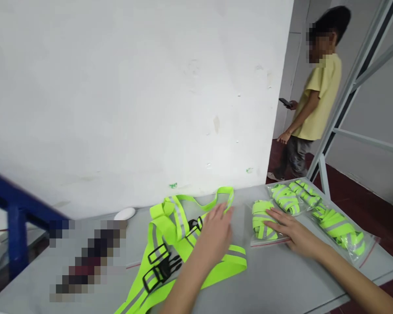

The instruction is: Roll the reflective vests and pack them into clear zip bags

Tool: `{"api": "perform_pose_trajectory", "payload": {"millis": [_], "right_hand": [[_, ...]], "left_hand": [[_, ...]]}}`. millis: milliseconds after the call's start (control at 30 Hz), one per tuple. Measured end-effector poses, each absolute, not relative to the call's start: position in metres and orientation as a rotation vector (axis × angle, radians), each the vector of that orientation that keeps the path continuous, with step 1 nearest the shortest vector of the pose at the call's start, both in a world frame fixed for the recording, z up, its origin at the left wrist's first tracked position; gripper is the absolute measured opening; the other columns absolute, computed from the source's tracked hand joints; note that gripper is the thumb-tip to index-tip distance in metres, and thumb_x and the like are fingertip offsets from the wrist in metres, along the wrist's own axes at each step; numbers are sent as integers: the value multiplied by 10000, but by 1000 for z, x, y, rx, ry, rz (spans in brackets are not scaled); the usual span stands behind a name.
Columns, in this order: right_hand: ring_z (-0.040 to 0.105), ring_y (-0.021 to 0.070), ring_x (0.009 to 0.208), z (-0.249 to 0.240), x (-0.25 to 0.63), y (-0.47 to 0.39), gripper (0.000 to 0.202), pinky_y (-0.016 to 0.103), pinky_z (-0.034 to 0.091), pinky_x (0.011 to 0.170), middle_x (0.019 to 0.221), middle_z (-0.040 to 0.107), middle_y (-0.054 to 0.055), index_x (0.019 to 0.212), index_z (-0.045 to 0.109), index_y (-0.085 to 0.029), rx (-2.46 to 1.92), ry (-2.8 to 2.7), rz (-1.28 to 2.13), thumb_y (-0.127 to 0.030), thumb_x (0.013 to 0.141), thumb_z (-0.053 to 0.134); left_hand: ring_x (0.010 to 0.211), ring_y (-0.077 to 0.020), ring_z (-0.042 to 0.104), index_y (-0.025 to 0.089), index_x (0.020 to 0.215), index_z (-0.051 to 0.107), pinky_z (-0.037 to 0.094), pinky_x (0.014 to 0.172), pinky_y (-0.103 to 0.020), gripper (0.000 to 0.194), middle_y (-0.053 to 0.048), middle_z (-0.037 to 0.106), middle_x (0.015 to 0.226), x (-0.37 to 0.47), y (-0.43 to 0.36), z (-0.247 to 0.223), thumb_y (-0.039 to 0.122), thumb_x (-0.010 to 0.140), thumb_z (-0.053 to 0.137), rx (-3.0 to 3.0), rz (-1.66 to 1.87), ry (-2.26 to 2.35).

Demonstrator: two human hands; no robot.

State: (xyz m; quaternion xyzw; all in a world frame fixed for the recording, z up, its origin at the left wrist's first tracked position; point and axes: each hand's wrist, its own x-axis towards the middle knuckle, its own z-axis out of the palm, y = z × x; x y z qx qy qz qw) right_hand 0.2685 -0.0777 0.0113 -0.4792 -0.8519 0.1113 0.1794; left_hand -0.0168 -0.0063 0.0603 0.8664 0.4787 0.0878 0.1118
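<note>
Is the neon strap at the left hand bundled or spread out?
Spread out: the neon strap lies in loose loops on the grey table, unlike the compact bagged bundle at the right hand.

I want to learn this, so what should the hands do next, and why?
Maybe the left hand should gather the loose reflective strap: it sprawls across the table, while the strap bundle by the right hand is already compact in its clear bag.
</note>
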Motion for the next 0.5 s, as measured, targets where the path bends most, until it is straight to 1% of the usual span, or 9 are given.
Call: {"api": "perform_pose_trajectory", "payload": {"millis": [33, 67, 133, 167, 233, 300, 367, 433, 500], "right_hand": [[188, 255, 1441, 13, 269, -82, 945, 495, 267, 1121, 1569, 246, 25, 1471, 318, -331, -1372, -2428, 309, 68, 620, 415], [166, 259, 1445, 15, 269, -86, 941, 504, 252, 1126, 1578, 213, 30, 1484, 289, -318, -1394, -2443, 291, 57, 632, 425], [164, 271, 1445, 18, 268, -95, 885, 527, 226, 1130, 1584, 183, 52, 1491, 276, -292, -1440, -2462, 226, 23, 683, 452], [186, 273, 1440, 19, 269, -100, 823, 534, 222, 1129, 1580, 196, 64, 1483, 296, -278, -1463, -2463, 186, -3, 725, 461], [265, 271, 1416, 17, 276, -112, 650, 543, 232, 1116, 1551, 282, 89, 1431, 390, -256, -1526, -2417, 64, -64, 814, 458], [356, 279, 1367, 10, 292, -125, 469, 547, 263, 1088, 1476, 412, 118, 1322, 512, -232, -1639, -2267, -137, -119, 872, 448], [404, 303, 1320, 0, 313, -136, 345, 549, 295, 1047, 1390, 490, 142, 1215, 585, -214, -1818, -2005, -369, -178, 896, 456], [369, 344, 1325, -9, 335, -144, 343, 567, 295, 1025, 1392, 461, 164, 1220, 574, -199, -2047, -1707, -534, -284, 900, 486], [323, 382, 1336, -14, 353, -149, 502, 605, 268, 1018, 1437, 394, 186, 1319, 481, -180, -2294, -1478, -551, -408, 873, 519]], "left_hand": [[1437, -259, 214, 227, 1424, 396, 238, 1147, -456, 494, -72, 306, 1546, 3, -10, 62, 257, 934, 339, 2558, 322, 1187], [1445, -258, 194, 223, 1447, 361, 244, 1148, -448, 512, -77, 281, 1557, 22, -13, 62, 358, 954, 342, 2538, 314, 1053], [1454, -313, 144, 200, 1489, 278, 233, 1134, -518, 691, -125, 196, 1578, 54, -18, 56, 532, 904, 434, 2504, 165, 944], [1453, -347, 119, 194, 1504, 234, 221, 1120, -565, 792, -146, 141, 1584, 66, -19, 50, 568, 860, 503, 2504, 68, 952], [1448, -388, 85, 214, 1521, 159, 201, 1089, -633, 886, -155, 43, 1587, 81, -20, 36, 539, 818, 590, 2543, -62, 1041], [1447, -387, 94, 248, 1525, 104, 219, 1072, -641, 835, -142, 13, 1590, 87, -19, 22, 481, 862, 555, 2581, -73, 1177], [1446, -378, 119, 251, 1526, 81, 253, 1060, -630, 752, -152, 40, 1591, 90, -14, 13, 464, 916, 465, 2590, -50, 1320], [1443, -380, 136, 218, 1528, 79, 283, 1044, -622, 716, -179, 63, 1587, 95, -7, 7, 470, 941, 403, 2587, -38, 1444], [1440, -387, 142, 169, 1526, 94, 304, 1031, -618, 699, -203, 68, 1582, 104, 1, 2, 466, 953, 364, 2598, -6, 1534]]}}
